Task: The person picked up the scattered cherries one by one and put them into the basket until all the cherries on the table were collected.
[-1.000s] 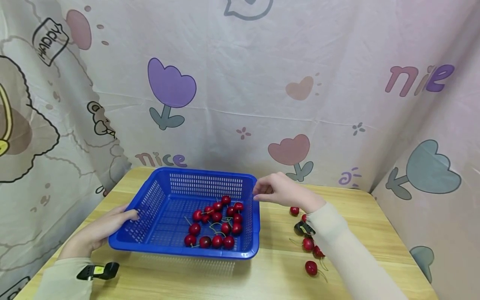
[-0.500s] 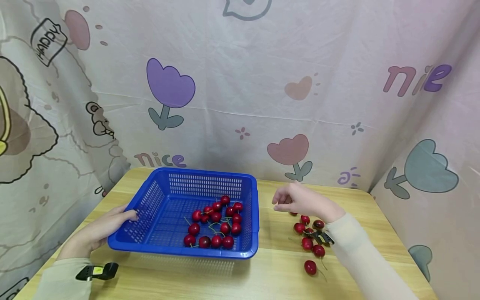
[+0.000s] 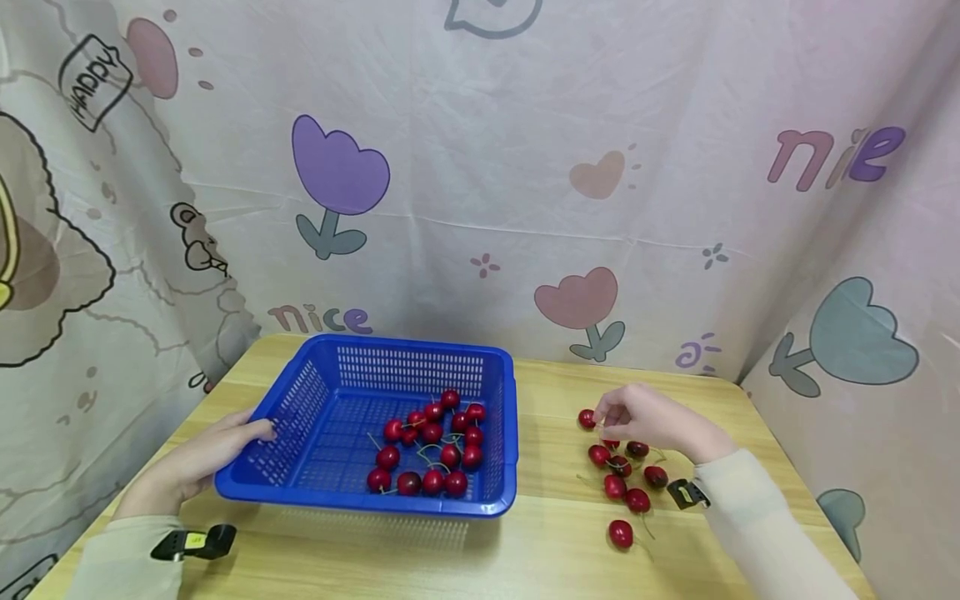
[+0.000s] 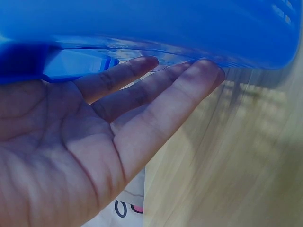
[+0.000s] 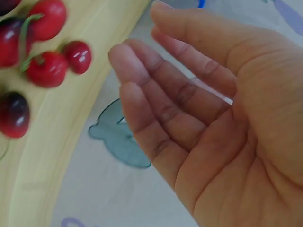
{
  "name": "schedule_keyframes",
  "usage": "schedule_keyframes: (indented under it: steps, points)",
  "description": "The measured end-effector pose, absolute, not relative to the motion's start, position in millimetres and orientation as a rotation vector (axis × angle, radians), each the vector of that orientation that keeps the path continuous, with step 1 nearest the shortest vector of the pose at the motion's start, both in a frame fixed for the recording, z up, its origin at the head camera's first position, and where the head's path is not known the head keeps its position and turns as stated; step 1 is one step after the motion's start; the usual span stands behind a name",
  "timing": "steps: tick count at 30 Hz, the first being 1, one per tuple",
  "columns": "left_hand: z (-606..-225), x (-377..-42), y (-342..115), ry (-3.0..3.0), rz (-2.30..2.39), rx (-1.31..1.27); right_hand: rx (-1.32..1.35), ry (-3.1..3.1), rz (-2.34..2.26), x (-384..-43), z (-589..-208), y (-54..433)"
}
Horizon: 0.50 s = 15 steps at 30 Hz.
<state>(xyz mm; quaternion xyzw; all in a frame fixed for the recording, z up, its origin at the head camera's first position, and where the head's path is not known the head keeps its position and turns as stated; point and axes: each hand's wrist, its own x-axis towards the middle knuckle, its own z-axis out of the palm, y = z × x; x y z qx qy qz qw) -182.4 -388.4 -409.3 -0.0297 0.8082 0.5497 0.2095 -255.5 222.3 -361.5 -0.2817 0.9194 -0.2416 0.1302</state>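
On the wooden table a blue plastic basket point(image 3: 315, 450) with slotted walls holds several red cherries point(image 3: 432, 433) in its right half. My left hand point(image 3: 210, 454) grips the basket's left side, thumb over the rim. In the left wrist view its fingers point(image 4: 156, 113) reach under the blue plastic. To the right lie several loose cherries point(image 3: 615, 487), some with green stems. Over the far end of this group is my right hand point(image 3: 651, 421), fingers loosely bent. The right wrist view shows thumb and fingers apart with nothing between them, and cherries point(image 5: 47, 69) beyond the fingertips.
A printed cloth point(image 3: 465, 183) hangs behind the table and along both sides. Bare table top point(image 3: 555, 500) lies between the basket and the loose cherries. Each wrist wears a small black camera; the left camera point(image 3: 197, 543) is near the table's front.
My right hand has moved from beside the basket's right rim, rightward and down, to the loose cherries, more of which now show. The left hand and basket have stayed in place.
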Motion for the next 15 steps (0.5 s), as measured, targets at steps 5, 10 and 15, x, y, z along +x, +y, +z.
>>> schedule_keyframes:
  steps: [5, 10, 15]
  points:
    - [-409, -182, -389, 2.234, 1.537, -0.081, -0.711, 2.691, -0.682, -251, -371, 235]
    - [-409, -181, -389, 2.234, 1.538, -0.073, -0.622, 2.711, -0.657, -246, -379, 242]
    - [-408, -181, -389, 2.237, 1.538, -0.068, -0.525, 2.701, -0.649, -244, -384, 247]
